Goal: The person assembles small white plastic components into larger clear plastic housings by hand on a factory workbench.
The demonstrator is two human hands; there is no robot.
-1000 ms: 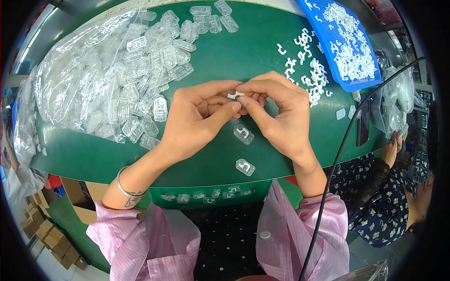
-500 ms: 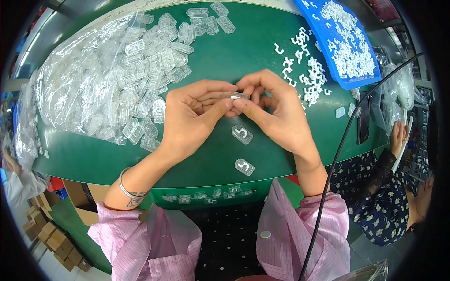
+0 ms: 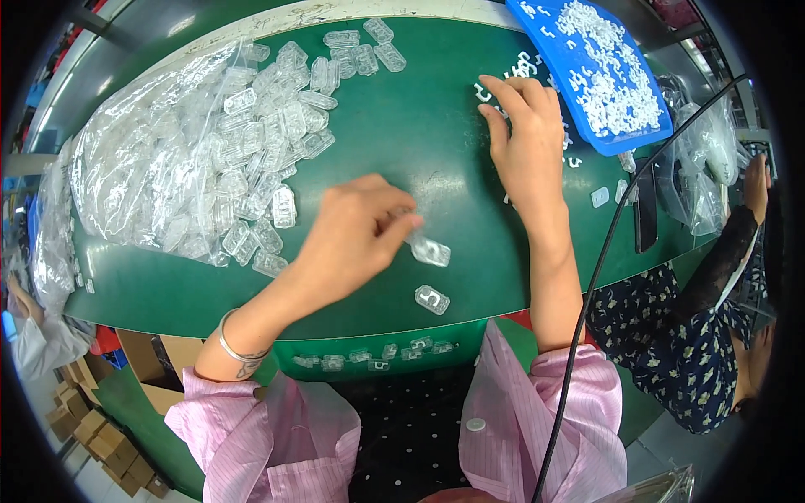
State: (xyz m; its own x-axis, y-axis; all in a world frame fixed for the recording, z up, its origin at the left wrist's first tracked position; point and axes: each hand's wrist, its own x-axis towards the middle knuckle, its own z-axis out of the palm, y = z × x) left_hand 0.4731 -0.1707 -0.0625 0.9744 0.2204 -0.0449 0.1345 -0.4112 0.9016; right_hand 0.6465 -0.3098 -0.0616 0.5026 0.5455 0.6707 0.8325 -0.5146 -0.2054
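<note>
My left hand is low over the green table with thumb and fingers pinched, blurred by motion. At its fingertips is a small clear plastic case, also smeared, with white inside. Closer to me lies another clear case holding a white hook-shaped piece. Farther right, my right hand reaches over loose white hook-shaped pieces, its thumb and fingers apart. The hand partly hides these pieces, and I see nothing held in it.
On the left, a large clear bag spills a heap of clear cases. A blue tray of white pieces stands at the far right. A black cable crosses the right side. Several cases lie in a green trough near me. Another person is at right.
My hands have parted from the clear case they held together. The left has come down nearer me with a case; the right has moved away to the loose white pieces and spread its fingers.
</note>
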